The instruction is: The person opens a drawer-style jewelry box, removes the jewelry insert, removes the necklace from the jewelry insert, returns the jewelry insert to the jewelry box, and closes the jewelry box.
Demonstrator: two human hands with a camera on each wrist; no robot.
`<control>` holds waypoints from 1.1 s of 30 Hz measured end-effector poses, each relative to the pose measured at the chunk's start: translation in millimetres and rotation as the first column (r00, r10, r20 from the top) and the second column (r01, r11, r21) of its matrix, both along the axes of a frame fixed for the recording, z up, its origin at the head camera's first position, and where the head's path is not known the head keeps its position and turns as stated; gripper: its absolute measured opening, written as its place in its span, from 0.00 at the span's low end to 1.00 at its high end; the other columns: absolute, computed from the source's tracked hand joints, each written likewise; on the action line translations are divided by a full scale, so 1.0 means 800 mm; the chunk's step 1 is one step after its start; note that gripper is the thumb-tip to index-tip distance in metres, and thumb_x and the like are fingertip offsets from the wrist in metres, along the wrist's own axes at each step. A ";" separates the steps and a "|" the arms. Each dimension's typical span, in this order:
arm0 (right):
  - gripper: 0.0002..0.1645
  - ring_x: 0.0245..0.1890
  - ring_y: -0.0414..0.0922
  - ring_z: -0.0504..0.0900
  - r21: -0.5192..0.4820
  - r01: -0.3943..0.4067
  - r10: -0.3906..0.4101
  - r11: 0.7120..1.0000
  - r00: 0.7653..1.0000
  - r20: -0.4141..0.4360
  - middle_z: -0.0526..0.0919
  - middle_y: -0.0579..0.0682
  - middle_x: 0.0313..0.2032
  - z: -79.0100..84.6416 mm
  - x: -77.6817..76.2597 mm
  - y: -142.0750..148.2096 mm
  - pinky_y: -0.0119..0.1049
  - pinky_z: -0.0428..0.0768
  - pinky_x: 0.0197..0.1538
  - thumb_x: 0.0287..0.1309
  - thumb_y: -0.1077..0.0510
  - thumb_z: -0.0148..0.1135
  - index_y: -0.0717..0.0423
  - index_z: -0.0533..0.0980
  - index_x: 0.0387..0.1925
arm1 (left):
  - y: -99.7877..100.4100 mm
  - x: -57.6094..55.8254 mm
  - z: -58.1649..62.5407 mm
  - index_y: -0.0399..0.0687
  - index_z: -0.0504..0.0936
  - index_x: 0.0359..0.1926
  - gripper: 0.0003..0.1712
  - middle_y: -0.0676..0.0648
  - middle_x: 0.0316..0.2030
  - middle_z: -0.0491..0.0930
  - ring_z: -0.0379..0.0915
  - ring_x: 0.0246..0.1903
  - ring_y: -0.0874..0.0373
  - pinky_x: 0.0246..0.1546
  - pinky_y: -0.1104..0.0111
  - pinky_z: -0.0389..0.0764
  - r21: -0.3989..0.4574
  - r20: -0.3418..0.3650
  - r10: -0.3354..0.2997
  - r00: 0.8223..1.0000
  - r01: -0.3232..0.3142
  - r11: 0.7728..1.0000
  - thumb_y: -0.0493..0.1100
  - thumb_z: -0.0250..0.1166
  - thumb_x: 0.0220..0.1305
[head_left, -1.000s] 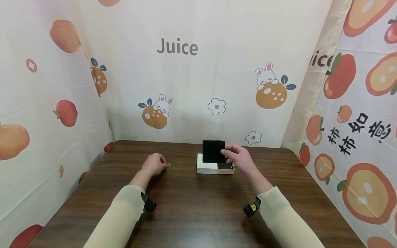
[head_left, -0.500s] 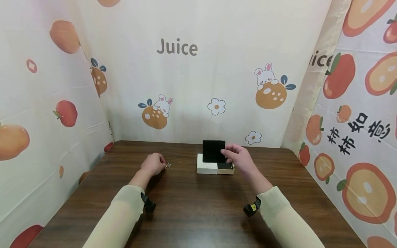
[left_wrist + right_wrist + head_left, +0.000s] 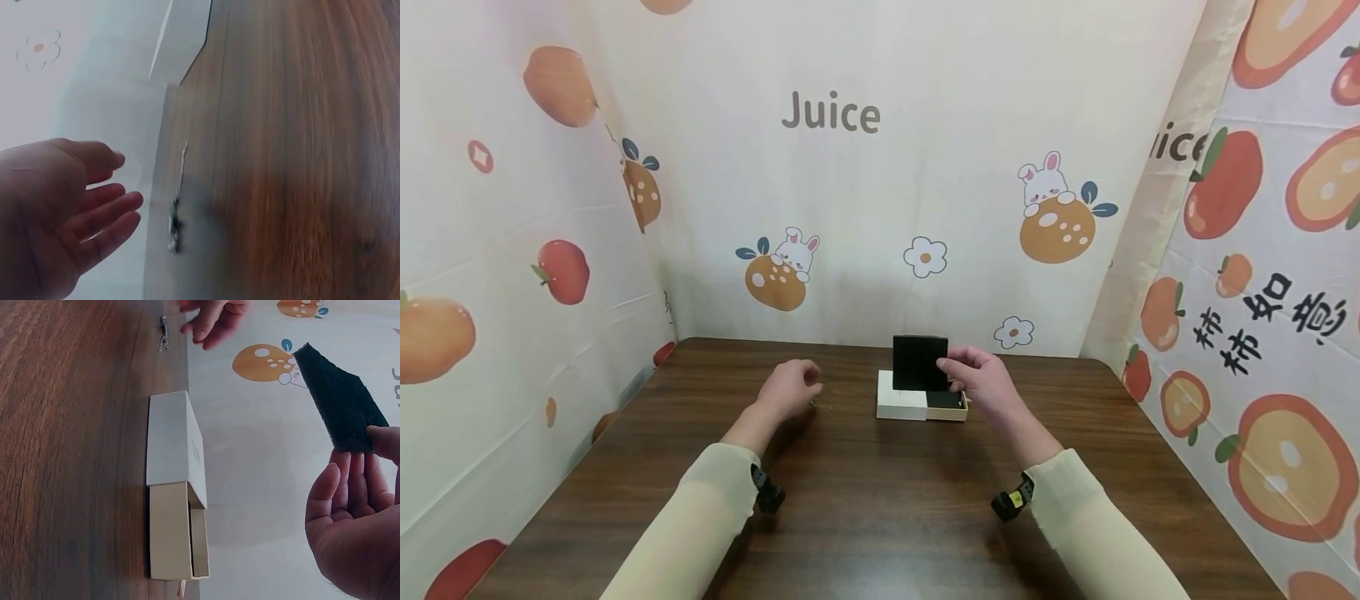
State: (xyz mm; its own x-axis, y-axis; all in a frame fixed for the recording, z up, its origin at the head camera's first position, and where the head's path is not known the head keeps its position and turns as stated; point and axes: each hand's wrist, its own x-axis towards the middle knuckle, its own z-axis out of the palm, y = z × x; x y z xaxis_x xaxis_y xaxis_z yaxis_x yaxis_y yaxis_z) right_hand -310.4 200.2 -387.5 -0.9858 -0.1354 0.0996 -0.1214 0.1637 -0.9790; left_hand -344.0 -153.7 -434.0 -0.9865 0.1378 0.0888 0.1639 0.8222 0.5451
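Table point(image 3: 865, 500): we judge opening done, black pad point(image 3: 340, 403) out (right hand point(image 3: 988, 390) pinches it), box point(image 3: 167, 440) not yet shut; chain point(image 3: 174, 225) outside, left hand point(image 3: 787, 390) relaxed, empty.

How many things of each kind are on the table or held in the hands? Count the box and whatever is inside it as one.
White box, slid partly open: 1
Black pad, held by the right hand: 1
Silvery chain, not held: 1
Total: 3

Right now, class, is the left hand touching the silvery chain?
Apart: the left wrist view shows a clear gap between left hand and silvery chain.
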 end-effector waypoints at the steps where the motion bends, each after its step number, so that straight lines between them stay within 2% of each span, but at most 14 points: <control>1: 0.15 0.38 0.42 0.80 0.004 -0.003 0.003 1.000 1.000 -0.002 0.83 0.43 0.41 0.000 0.000 0.000 0.33 0.86 0.47 0.78 0.53 0.67 0.60 0.82 0.55 | 0.004 0.000 0.000 0.39 0.85 0.64 0.20 0.37 0.59 0.87 0.83 0.58 0.43 0.62 0.46 0.85 0.008 -0.004 -0.017 1.000 0.017 1.000 0.41 0.68 0.77; 7: 0.11 0.37 0.42 0.80 0.000 -0.001 0.001 1.000 1.000 0.002 0.83 0.43 0.42 -0.001 -0.001 0.001 0.32 0.85 0.45 0.78 0.54 0.67 0.57 0.82 0.52 | 0.030 0.001 -0.001 0.39 0.80 0.72 0.27 0.35 0.67 0.82 0.83 0.61 0.41 0.63 0.47 0.85 0.044 -0.010 -0.124 0.992 0.124 0.991 0.42 0.70 0.77; 10: 0.09 0.37 0.42 0.80 -0.008 0.005 -0.005 1.000 1.000 0.005 0.83 0.43 0.42 -0.003 -0.003 0.001 0.31 0.85 0.44 0.77 0.54 0.67 0.55 0.82 0.50 | 0.044 0.005 -0.004 0.41 0.78 0.75 0.30 0.36 0.71 0.79 0.81 0.65 0.40 0.67 0.46 0.84 0.054 -0.004 -0.175 0.984 0.175 0.983 0.42 0.71 0.76; 16: 0.11 0.38 0.43 0.80 0.002 0.003 -0.003 1.000 1.000 0.000 0.82 0.44 0.43 -0.003 -0.002 0.000 0.30 0.85 0.45 0.78 0.54 0.67 0.57 0.82 0.52 | 0.072 0.009 -0.014 0.43 0.77 0.76 0.33 0.37 0.76 0.75 0.75 0.73 0.40 0.75 0.45 0.77 0.023 -0.012 -0.266 0.964 0.266 0.964 0.43 0.73 0.75; 22: 0.14 0.39 0.43 0.80 0.014 -0.001 0.001 1.000 1.000 -0.005 0.83 0.43 0.43 -0.002 0.000 -0.001 0.30 0.85 0.45 0.78 0.54 0.67 0.61 0.81 0.53 | 0.098 0.010 -0.025 0.45 0.73 0.80 0.37 0.36 0.84 0.63 0.62 0.83 0.38 0.81 0.44 0.68 -0.013 0.002 -0.311 0.950 0.311 0.950 0.45 0.73 0.75; 26: 0.14 0.39 0.43 0.80 0.014 0.001 -0.001 1.000 1.000 -0.006 0.82 0.44 0.41 -0.002 0.000 0.000 0.30 0.86 0.45 0.78 0.54 0.67 0.61 0.81 0.53 | 0.109 0.010 -0.028 0.44 0.73 0.80 0.36 0.36 0.85 0.62 0.63 0.83 0.39 0.81 0.46 0.70 -0.046 -0.008 -0.337 0.941 0.337 0.941 0.43 0.71 0.77; 33: 0.11 0.37 0.44 0.80 0.005 0.004 -0.005 1.000 1.000 0.008 0.82 0.44 0.39 -0.002 -0.001 0.001 0.32 0.87 0.46 0.78 0.54 0.67 0.57 0.82 0.51 | 0.114 0.009 -0.034 0.40 0.79 0.74 0.27 0.36 0.80 0.70 0.69 0.79 0.40 0.79 0.47 0.72 -0.081 -0.043 -0.366 0.930 0.362 0.929 0.40 0.68 0.79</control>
